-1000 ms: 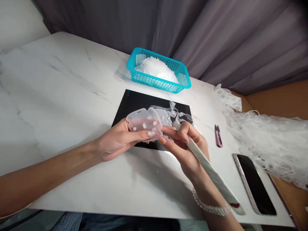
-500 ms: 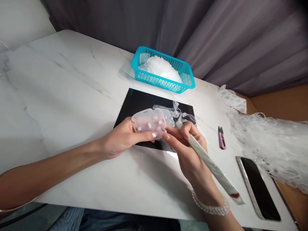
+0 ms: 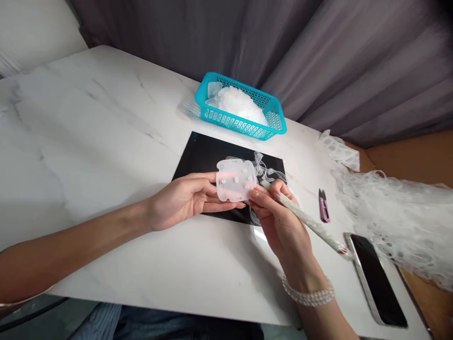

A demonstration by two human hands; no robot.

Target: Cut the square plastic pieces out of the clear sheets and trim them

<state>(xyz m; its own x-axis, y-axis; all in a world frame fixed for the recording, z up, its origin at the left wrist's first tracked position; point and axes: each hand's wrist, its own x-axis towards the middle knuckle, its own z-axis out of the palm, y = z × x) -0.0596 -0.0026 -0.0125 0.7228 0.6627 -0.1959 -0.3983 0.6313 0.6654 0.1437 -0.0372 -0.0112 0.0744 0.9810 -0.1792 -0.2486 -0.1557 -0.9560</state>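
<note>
Pad (image 3: 236, 180): translucent, now turned flat-on to camera, lower than 1 s ago; over mat (image 3: 198, 156), mid-table.
L hand (image 3: 184, 200): fingers spread under pad, supporting.
R hand (image 3: 279, 222): pinching stick (image 3: 311, 224), fingertip touching pad edge.
Repositioned for work on face, prob.

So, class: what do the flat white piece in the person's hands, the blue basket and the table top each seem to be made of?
Flat white piece: looks like soft translucent silicone or plastic with a matte finish; a pink finger shows through it.
Blue basket: rigid moulded plastic, slightly glossy, with regular lattice holes in its walls.
Table top: white with grey veins and a smooth sheen, so marble or a marble-look slab; the picture cannot settle which.
</note>
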